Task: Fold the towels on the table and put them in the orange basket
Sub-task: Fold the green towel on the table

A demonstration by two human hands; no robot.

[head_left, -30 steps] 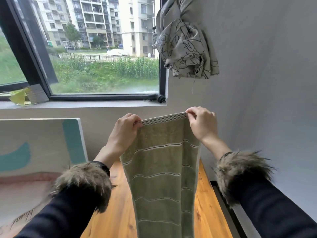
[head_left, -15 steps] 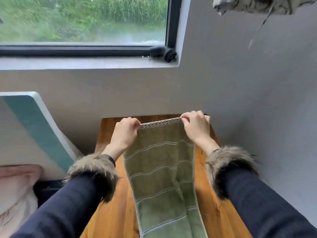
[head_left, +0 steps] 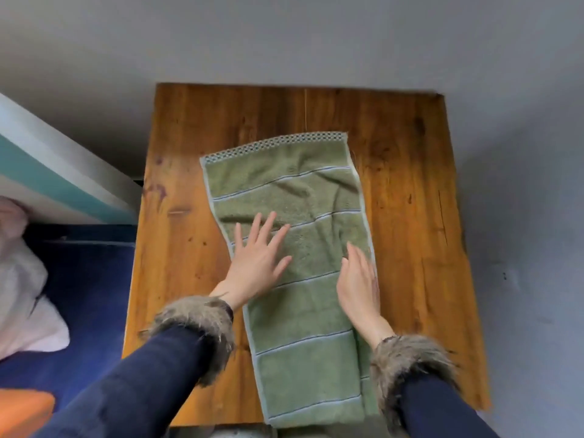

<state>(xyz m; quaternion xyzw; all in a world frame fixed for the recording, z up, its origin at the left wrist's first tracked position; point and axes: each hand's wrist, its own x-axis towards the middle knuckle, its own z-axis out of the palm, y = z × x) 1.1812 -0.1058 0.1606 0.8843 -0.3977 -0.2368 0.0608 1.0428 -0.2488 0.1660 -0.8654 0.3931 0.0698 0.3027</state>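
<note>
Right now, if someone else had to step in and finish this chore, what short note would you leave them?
Left hand: open, fingers spread flat on the green striped terry towel.
Right hand: open, at the towel's right edge, blurred; contact unclear.
The towel lies lengthwise on the brown wooden table, checkered hem at the far end, some wrinkles in the far half, near end at the table's front edge.
Done: towel laid out.
Left: smooth it, fold it, put it in the basket. An orange shape at lower left may be that basket; it is mostly out of frame.
</note>
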